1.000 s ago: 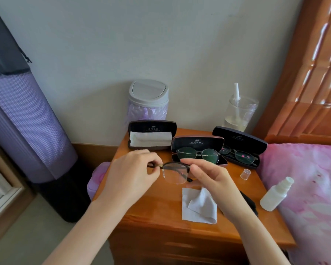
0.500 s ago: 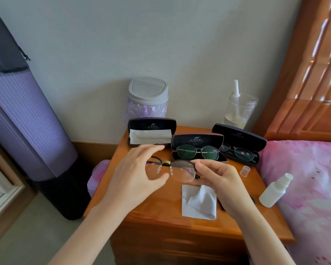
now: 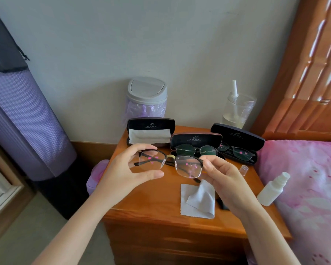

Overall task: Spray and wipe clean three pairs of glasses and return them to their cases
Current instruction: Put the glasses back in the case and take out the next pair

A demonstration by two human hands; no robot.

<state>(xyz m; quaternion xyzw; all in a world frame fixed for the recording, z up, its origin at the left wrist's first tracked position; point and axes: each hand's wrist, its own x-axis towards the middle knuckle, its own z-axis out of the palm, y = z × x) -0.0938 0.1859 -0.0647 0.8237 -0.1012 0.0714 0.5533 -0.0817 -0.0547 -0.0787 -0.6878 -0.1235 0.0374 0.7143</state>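
Note:
I hold a pair of half-rim glasses (image 3: pixel 187 165) up over the wooden nightstand (image 3: pixel 151 199), lenses facing me. My left hand (image 3: pixel 126 169) curls around the left lens edge; my right hand (image 3: pixel 224 178) pinches the right corner of the frame. Three open black cases stand at the back: the left case (image 3: pixel 150 129) holds only a grey cloth, the middle case (image 3: pixel 196 142) holds dark glasses (image 3: pixel 196 150), the right case (image 3: pixel 237 140) holds another pair (image 3: pixel 237 152). A white wiping cloth (image 3: pixel 198 201) lies below my hands. The white spray bottle (image 3: pixel 272 189) lies on the pink bedding.
A small grey-lidded bin (image 3: pixel 146 98) and a clear jar with a nozzle (image 3: pixel 237 109) stand against the wall. A clear bottle cap (image 3: pixel 244 168) sits near the nightstand's right edge. The pink bed (image 3: pixel 304 188) adjoins on the right, a purple rolled mat (image 3: pixel 27 119) on the left.
The glasses have been raised and turned so both lenses face me. My left hand shifted from pinching the temple side to cupping the left lens rim; the right hand keeps its pinch.

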